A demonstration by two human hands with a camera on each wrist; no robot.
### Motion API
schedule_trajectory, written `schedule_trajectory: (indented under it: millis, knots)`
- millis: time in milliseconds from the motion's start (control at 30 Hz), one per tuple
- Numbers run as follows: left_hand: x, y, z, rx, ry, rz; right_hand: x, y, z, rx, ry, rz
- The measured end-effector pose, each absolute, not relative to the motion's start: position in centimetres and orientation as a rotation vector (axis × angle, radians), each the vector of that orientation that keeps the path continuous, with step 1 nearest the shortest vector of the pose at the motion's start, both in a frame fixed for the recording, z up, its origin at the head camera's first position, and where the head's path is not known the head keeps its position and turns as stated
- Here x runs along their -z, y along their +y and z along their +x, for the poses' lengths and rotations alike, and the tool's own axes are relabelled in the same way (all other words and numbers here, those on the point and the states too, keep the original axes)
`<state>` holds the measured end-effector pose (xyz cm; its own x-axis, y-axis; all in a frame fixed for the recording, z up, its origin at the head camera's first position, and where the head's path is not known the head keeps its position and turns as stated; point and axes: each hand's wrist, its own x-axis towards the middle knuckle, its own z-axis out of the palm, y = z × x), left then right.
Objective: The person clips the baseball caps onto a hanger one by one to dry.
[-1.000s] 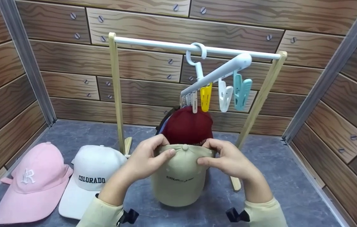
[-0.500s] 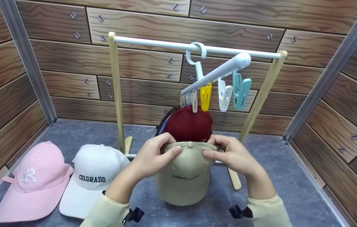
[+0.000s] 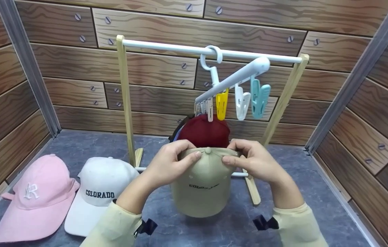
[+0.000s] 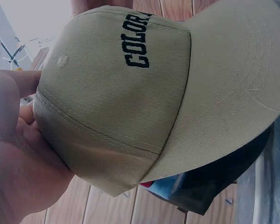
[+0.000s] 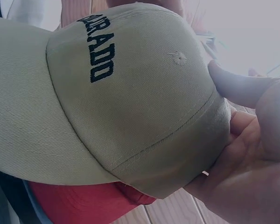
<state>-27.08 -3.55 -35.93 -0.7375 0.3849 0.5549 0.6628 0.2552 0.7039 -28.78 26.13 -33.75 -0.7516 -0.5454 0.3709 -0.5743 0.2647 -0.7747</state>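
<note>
A khaki baseball cap (image 3: pixel 202 192) with dark lettering hangs brim down between both hands, in front of a dark red cap (image 3: pixel 204 132). My left hand (image 3: pixel 171 164) pinches the crown's top left, thumb on the near side and fingers behind. On the top right, my right hand (image 3: pixel 257 161) pinches it the same way. Each wrist view shows the crown from its side, with the thumb against the fabric. The red cap hangs below a white clip hanger (image 3: pixel 235 79). Behind it, a blue and a black edge of other caps show. The khaki cap hides the red cap's lower part.
The hanger hooks over the white rail (image 3: pixel 166 47) of a wooden-legged rack. A yellow clip (image 3: pixel 222 104), a white clip (image 3: pixel 242 103) and a teal clip (image 3: pixel 260 99) dangle from its near half. A pink cap (image 3: pixel 36 195) and a white cap (image 3: pixel 103 185) lie at left.
Both hands have carried the khaki cap slightly right and upward, so it covers more of the red cap. The grip looks the same, and the hanger stays on the rail.
</note>
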Motion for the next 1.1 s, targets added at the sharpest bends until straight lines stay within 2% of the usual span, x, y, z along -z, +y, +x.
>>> schedule_trajectory:
  millis: [1100]
  knots:
    - [32.2,-3.3,-28.2,1.46,-2.206,-0.947,29.4,25.7,-29.7,-1.394,-2.507,1.099]
